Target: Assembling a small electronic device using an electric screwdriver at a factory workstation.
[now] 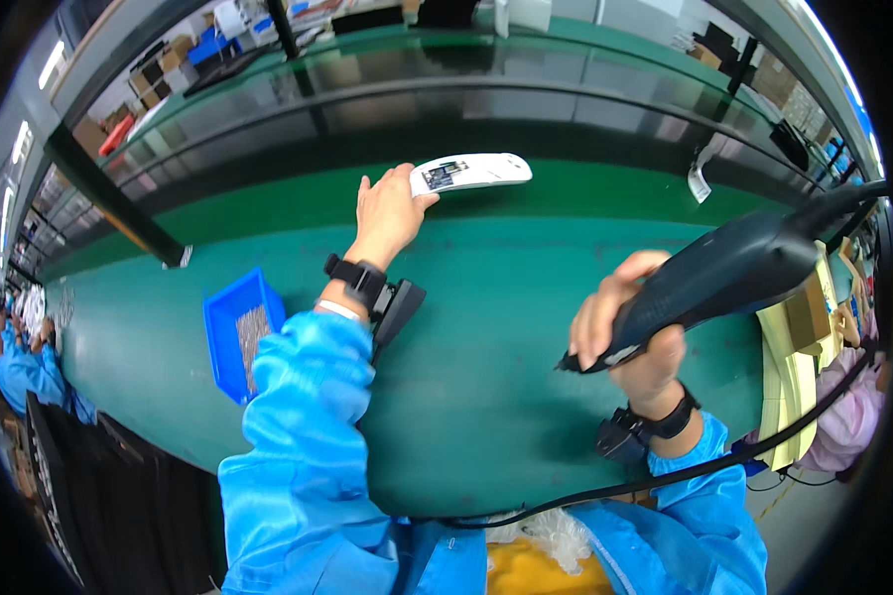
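Stretched out toward the far side of the bench, my left hand (391,210) grips the near end of a white curved plastic housing (491,170). A small circuit board (445,175) shows in an opening of that housing, close to my fingers. My right hand (605,309) is wrapped round a black electric screwdriver (729,266). Its tip points down and left over the green mat, well apart from the housing. Left of my left forearm sits a blue bin (220,332) with many small metal pieces, probably screws, in it.
The green bench mat (466,397) spreads beneath my arms. A black cable (764,441) loops from the screwdriver's side across my lap. Yellow sheets (786,397) and a cardboard box (809,307) stand at the right. A dark rail (466,99) runs behind. Co-workers (30,367) sit at both sides.
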Demonstrator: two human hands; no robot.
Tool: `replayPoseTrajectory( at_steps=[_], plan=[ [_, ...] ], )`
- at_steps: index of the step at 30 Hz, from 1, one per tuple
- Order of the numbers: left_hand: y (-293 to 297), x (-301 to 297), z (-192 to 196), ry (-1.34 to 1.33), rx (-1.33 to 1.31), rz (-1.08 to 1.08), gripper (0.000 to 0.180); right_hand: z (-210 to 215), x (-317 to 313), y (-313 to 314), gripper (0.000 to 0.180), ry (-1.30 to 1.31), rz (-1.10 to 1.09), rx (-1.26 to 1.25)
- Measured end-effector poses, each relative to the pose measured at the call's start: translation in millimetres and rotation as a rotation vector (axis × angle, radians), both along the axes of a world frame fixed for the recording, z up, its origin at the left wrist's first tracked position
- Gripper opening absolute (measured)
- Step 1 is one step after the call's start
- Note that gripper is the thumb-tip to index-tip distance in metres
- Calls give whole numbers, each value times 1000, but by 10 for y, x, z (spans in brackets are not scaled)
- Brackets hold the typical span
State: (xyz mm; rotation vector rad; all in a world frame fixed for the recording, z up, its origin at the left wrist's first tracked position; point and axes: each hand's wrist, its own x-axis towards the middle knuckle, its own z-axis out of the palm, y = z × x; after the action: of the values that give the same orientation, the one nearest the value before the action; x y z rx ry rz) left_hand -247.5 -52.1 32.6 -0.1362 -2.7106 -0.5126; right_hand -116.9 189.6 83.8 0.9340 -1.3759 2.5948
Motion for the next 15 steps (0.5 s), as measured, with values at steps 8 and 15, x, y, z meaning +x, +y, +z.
replayPoseTrajectory(
  at_steps=[8, 15],
  plan=[
    [-91, -238, -152, -111, 3, 21, 72, -293, -57, 173, 48, -77, 156, 118],
    [-681, 1230, 562, 213, -187, 236, 16, -368, -138, 217, 52, -107, 121, 189]
  ],
)
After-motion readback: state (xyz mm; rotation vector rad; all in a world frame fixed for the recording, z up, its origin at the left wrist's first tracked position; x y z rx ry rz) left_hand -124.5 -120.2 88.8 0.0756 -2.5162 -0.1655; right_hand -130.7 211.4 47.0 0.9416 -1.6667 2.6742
